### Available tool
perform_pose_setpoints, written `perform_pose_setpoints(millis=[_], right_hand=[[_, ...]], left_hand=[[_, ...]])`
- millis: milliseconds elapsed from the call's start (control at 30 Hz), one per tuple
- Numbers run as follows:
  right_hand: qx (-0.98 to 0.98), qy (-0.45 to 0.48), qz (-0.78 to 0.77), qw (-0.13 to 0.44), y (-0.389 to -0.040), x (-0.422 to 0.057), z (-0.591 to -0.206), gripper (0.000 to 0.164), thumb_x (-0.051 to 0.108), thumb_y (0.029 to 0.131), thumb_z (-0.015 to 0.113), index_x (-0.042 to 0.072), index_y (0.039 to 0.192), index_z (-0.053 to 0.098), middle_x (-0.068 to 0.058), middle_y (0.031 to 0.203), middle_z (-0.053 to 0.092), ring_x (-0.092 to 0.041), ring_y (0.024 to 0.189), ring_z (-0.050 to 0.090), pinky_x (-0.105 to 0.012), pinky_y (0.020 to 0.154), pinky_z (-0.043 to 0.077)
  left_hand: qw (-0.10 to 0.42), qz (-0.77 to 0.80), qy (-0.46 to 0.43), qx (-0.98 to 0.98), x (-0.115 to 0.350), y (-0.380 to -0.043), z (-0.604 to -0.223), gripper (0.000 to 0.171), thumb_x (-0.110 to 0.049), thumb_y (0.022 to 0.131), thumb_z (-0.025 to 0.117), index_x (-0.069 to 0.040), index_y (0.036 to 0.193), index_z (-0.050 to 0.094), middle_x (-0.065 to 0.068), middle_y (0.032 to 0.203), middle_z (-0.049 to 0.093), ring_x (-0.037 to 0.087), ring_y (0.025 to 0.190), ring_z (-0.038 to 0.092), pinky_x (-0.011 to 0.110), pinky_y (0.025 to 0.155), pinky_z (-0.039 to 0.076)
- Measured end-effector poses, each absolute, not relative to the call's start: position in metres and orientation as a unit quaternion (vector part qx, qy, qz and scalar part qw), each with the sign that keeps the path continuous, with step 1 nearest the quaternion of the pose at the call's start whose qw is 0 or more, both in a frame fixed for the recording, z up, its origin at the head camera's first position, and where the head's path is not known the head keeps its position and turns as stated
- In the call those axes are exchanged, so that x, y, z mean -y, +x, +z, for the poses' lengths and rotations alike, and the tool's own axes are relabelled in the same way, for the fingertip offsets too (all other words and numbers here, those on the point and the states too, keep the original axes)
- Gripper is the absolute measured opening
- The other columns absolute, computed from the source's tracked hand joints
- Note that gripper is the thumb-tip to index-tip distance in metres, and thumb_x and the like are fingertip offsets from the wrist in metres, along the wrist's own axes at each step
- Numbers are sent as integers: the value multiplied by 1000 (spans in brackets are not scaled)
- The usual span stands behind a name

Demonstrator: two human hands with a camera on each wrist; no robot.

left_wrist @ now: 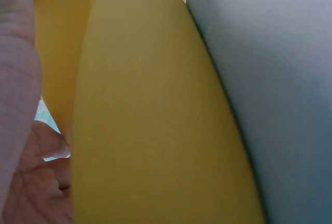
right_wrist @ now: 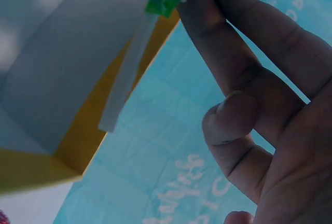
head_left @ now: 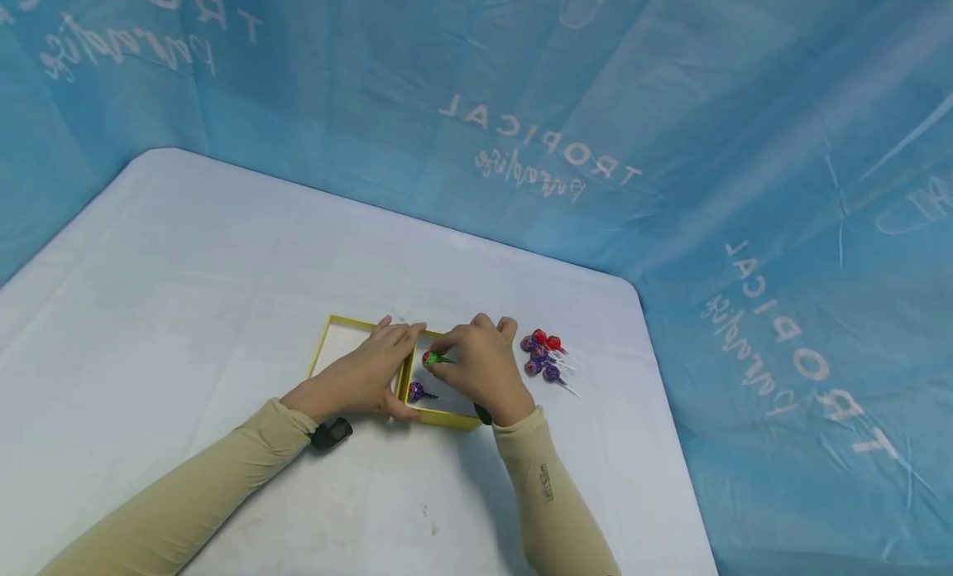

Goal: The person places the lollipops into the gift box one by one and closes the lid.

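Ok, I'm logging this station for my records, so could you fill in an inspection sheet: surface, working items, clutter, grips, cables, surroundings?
Surface: white table, small marks near the front.
Boxes: left box and right box, yellow-edged, side by side; a purple lollipop lies in the right one.
Lollipops: loose pile, red and purple, right of the boxes.
Clutter: nothing seen, apart from a black object by the left wrist.
Left grip: rests across the boxes' adjoining edges.
Right grip: pinches a green lollipop at the right box.
Cables: nothing seen.
Surroundings: blue curtain with mirrored white lettering.
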State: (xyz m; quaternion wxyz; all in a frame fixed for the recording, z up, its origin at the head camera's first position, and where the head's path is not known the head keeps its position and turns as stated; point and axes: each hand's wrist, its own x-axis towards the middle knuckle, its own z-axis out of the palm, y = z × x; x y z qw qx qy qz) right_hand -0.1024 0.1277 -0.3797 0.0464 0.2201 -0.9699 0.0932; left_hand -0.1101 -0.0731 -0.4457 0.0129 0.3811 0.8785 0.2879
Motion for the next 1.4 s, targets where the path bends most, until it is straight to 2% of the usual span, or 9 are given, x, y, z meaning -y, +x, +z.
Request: perform_pose_setpoints(millis=[467, 600, 900, 1200, 1400], right_hand=[[967, 248, 53, -11, -110, -117, -391, 14, 37, 75, 88, 28, 84, 82, 15, 80, 73, -13, 75, 46, -42, 77, 26], [966, 253, 42, -23, -112, -115, -394, 13, 37, 75, 88, 28, 83, 82, 16, 79, 73, -12, 74, 46, -42, 78, 27], [966, 256, 28, -22, -114, -113, -397, 16, 37, 73, 88, 27, 83, 82, 16, 77, 73, -12, 70, 46, -41, 77, 30], [966, 252, 11, -54, -115, -109, -398, 17, 36, 73, 89, 25, 85, 83, 15, 77, 73, -11, 70, 48, -38, 73, 33], [965, 256, 6, -53, -116, -107, -398, 16, 36, 74, 89, 26, 86, 83, 15, 79, 73, -11, 70, 49, -38, 73, 34]], left_hand=[[-1, 293, 389, -873, 73, -108, -447, 121, -60, 70, 84, 9, 153, 28, 22, 146, 45, 35, 138, 42, 56, 127, 16], [11, 289, 387, -876, 73, -108, -446, 122, -61, 71, 83, 8, 154, 27, 23, 147, 43, 35, 140, 39, 55, 127, 15], [12, 286, 389, -876, 71, -109, -446, 122, -61, 71, 83, 8, 154, 26, 23, 146, 44, 36, 140, 39, 54, 127, 15], [11, 295, 384, -875, 71, -109, -446, 124, -62, 70, 84, 8, 154, 25, 23, 148, 42, 36, 141, 39, 55, 127, 15], [12, 295, 381, -876, 72, -110, -447, 124, -63, 70, 83, 8, 154, 25, 23, 148, 42, 36, 141, 38, 54, 128, 14]])
